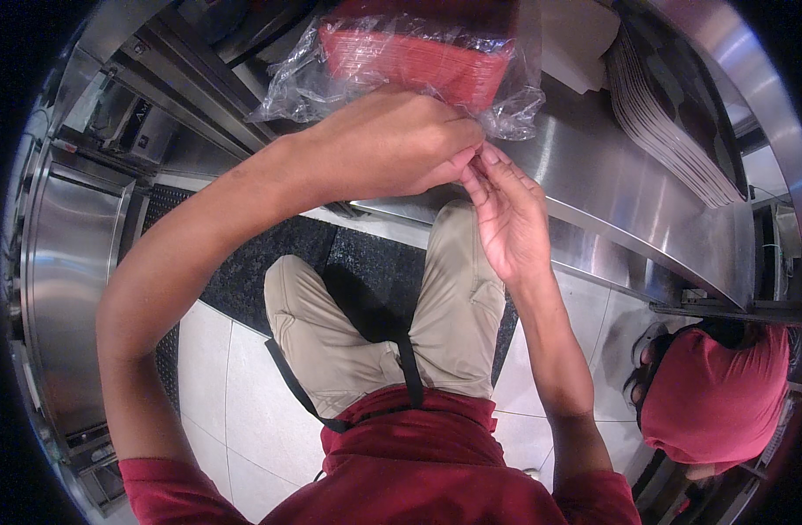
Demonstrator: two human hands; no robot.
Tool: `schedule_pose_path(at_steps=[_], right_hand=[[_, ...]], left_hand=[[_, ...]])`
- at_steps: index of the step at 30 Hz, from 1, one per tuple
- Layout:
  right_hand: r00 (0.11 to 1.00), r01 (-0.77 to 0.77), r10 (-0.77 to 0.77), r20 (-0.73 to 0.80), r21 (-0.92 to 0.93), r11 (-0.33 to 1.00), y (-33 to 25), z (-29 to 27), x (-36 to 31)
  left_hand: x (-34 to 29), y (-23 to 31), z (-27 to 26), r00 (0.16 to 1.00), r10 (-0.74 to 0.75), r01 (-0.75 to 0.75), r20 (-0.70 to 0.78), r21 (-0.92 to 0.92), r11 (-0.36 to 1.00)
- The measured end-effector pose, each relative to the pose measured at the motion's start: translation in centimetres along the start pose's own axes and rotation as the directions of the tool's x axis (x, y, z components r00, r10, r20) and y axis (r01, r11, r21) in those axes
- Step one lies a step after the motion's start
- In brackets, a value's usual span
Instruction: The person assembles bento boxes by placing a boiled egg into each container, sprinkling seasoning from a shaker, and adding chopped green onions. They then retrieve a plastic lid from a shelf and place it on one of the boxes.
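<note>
Straight ahead on the steel counter lies a stack of red trays or cartons [409,66], partly wrapped in a clear plastic bag [287,86]. My left hand [423,140] is closed in front of the stack, its fingertips pinched together against those of my right hand. My right hand [512,206] is raised palm inward, thumb and forefinger pressed together at the same spot. Whatever lies between the fingertips is too small or hidden to name. The bag's loose edge [510,118] hangs just beyond both hands.
A tall stack of thin, pale-edged sheets or trays [659,131] leans on the steel counter [584,166] at right. Steel equipment [73,280] stands at left. Another person in a red top [716,398] is bent low at the right. Black mats [366,271] cover the tiled floor [243,394].
</note>
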State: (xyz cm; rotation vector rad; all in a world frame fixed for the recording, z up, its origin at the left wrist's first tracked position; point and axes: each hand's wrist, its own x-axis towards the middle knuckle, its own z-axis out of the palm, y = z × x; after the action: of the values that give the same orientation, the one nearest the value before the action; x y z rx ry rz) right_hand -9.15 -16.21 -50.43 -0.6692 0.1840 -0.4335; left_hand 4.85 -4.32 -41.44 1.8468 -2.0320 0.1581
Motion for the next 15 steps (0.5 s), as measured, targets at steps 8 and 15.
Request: schedule_pose_path(at_steps=[8,15], right_hand=[[1.0,0.008,-0.009,-0.022,-0.015,1.0,0.1,-0.3,0.5],[0.999,0.028,-0.03,-0.021,-0.084,0.996,0.3,-0.2,0.6]], left_hand=[[-0.3,0.1,1.0,0.999,0.048,-0.043,-0.022,0.21,0.977],[-0.4,0.6,1.1,0.997,0.015,-0.004,-0.071,0.162,0.987]])
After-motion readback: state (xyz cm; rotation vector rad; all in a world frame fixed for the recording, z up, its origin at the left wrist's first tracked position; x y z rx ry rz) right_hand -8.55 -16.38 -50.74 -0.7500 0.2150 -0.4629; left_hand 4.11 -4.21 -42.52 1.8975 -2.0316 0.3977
